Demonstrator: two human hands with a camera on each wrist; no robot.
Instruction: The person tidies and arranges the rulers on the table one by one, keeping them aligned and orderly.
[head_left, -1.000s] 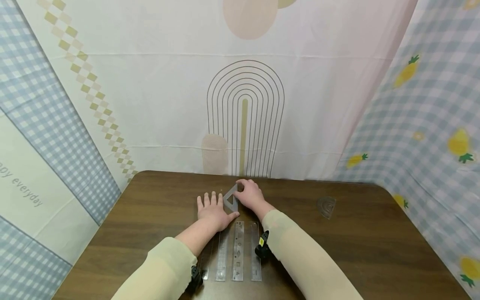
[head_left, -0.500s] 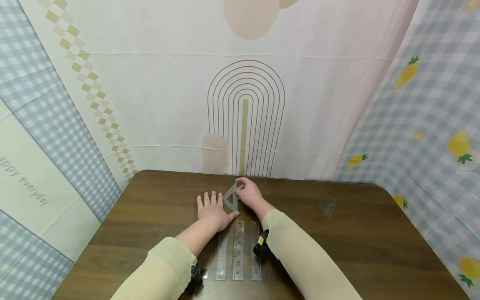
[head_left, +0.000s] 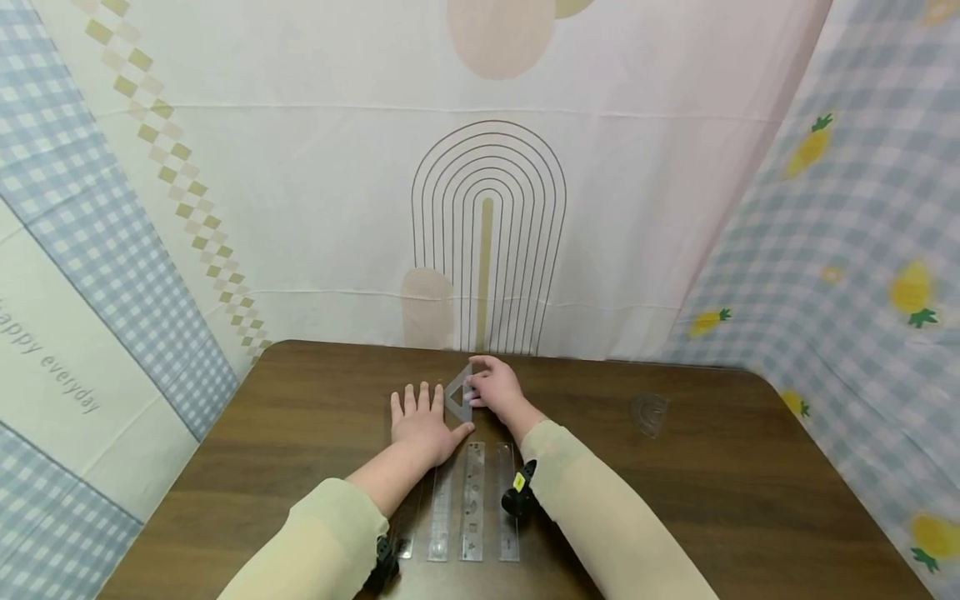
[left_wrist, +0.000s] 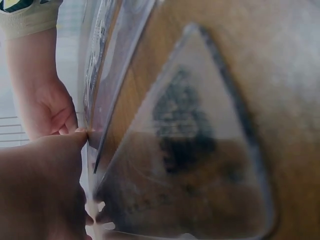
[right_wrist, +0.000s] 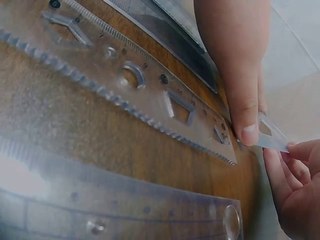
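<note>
A small clear set square [head_left: 461, 414] with a cut-out middle lies between the hands near the table's back. My left hand [head_left: 423, 429] rests palm down, fingers spread, its thumb reaching toward the set square's near corner. With thumb and fingers, my right hand [head_left: 497, 390] pinches the set square's right side; the right wrist view also shows the right hand [right_wrist: 300, 187] at its edge. In front of the hands lie a clear ruler [head_left: 439, 521], a stencil ruler [head_left: 472, 504] with cut-out shapes, and another clear ruler [head_left: 509, 537]. The left wrist view shows a clear triangular plate [left_wrist: 235, 205] up close.
A clear protractor-like piece [head_left: 648, 414] lies at the right on the brown wooden table [head_left: 720, 500]. Behind the table hangs a patterned cloth [head_left: 337, 208]. The left wrist partly covers a clear piece [head_left: 407, 547] at the row's left end.
The right hand's fingers have shifted slightly along the set square's right side. The left hand stays put, and the rulers keep their places; the head view has drifted a little.
</note>
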